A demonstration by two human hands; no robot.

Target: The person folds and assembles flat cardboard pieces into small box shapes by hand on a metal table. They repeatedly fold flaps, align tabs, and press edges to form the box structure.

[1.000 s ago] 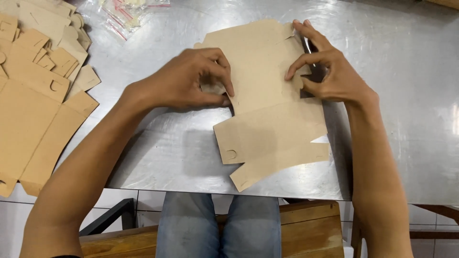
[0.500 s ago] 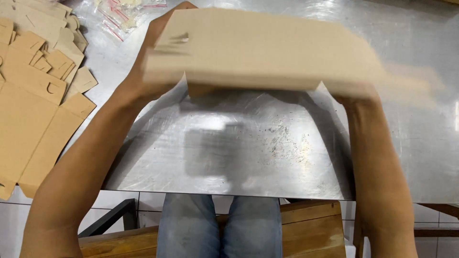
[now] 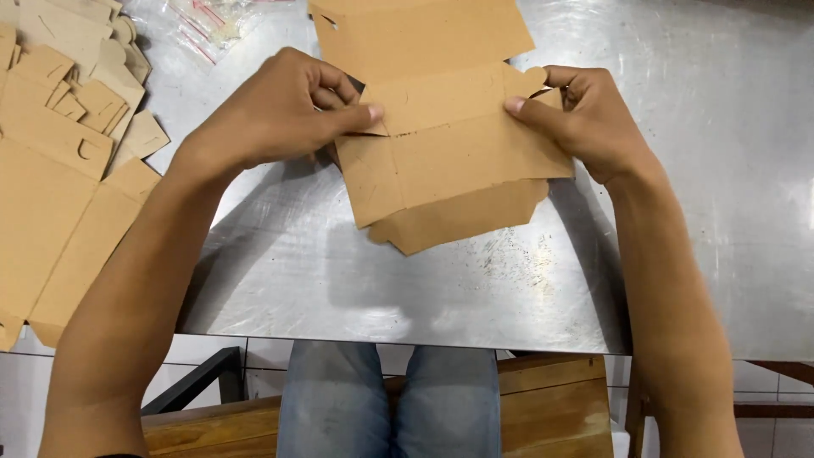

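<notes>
Both hands pinch a flat brown cardboard box blank [image 3: 445,144] at the centre of the frame, held on or just above the steel table [image 3: 678,254]. The left hand [image 3: 271,114] clamps its left edge with thumb and fingers; the right hand [image 3: 585,119] grips the right edge near a rounded tab. To fold well, press along the scored crease evenly with both thumbs. More blanks [image 3: 51,187] lie at the left of the frame.
</notes>
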